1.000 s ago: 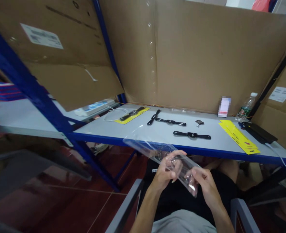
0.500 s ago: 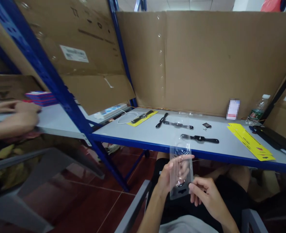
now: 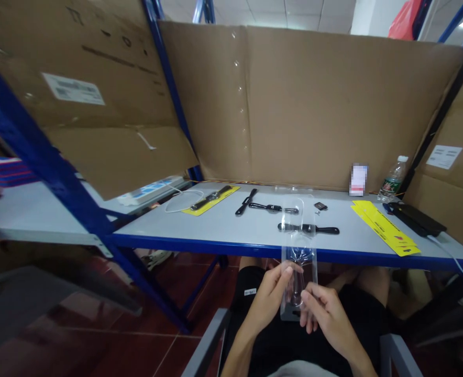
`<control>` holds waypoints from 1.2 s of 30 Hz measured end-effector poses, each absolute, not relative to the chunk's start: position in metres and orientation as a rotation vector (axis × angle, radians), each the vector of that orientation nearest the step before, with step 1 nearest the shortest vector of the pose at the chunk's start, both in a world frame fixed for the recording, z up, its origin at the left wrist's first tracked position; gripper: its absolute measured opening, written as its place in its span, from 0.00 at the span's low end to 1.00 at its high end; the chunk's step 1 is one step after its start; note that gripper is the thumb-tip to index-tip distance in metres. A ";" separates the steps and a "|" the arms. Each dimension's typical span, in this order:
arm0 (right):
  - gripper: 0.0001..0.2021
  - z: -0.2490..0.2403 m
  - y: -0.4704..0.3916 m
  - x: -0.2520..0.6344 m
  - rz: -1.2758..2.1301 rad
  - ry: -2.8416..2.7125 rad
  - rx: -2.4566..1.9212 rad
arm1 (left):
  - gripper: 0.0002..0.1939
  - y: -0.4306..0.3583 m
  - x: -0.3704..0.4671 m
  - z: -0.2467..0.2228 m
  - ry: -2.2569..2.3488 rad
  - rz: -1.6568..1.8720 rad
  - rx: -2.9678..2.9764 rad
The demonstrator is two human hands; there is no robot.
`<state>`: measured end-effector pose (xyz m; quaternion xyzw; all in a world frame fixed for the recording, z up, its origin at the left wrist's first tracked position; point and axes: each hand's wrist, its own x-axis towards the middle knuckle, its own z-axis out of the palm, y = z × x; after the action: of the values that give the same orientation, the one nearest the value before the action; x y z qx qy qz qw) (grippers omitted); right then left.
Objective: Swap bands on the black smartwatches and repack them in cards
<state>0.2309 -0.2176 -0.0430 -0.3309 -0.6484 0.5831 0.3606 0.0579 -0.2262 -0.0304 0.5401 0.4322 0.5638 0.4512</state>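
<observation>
Over my lap, in front of the table edge, I hold a clear plastic blister pack (image 3: pixel 299 251) upright between both hands. My left hand (image 3: pixel 273 290) grips its left side, the fingers running behind it. At the lower right edge, my right hand (image 3: pixel 321 309) pinches the plastic between thumb and fingers. The table shows through the pack. Beyond it lies a black spokeshave (image 3: pixel 326 230), partly seen through the plastic. Farther back are a second spokeshave (image 3: pixel 268 207) and a third spokeshave (image 3: pixel 246 202) set at an angle.
On the left, another spokeshave (image 3: pixel 211 197) rests on a yellow card (image 3: pixel 231 193) by a white cable. Yellow cards (image 3: pixel 386 230), a black flat object (image 3: pixel 418 219), a bottle (image 3: pixel 393 180) and a phone (image 3: pixel 359 179) are at right. Cardboard (image 3: pixel 313 110) walls the back.
The view has turned to the right. The blister pack now stands more upright and reaches higher over the table. My left fingers have shifted lower on it; my right hand still pinches its edge.
</observation>
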 end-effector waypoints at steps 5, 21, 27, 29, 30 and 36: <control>0.28 -0.057 -0.210 0.231 1.783 -1.594 -0.623 | 0.30 -0.223 0.068 -0.035 0.918 1.337 1.078; 0.25 -0.046 -0.210 0.233 1.253 -1.593 -0.986 | 0.21 -0.233 0.061 -0.023 1.392 1.440 1.470; 0.19 -0.041 -0.217 0.241 0.623 -1.721 -1.168 | 0.29 -0.244 0.064 -0.018 1.483 1.428 1.597; 0.20 -0.039 -0.219 0.242 0.591 -1.742 -1.172 | 0.29 -0.245 0.064 -0.016 1.526 1.445 1.603; 0.21 -0.037 -0.221 0.242 0.624 -1.748 -1.158 | 0.29 -0.246 0.064 -0.015 1.521 1.450 1.600; 0.27 -0.021 -0.227 0.246 1.142 -1.582 -1.004 | 0.23 -0.250 0.066 -0.005 1.199 1.472 1.394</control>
<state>0.2462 -0.2273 -0.0205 -0.4072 -0.6414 0.4633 0.4562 0.0664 -0.2499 -0.0046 0.5468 0.4703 0.5772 0.3829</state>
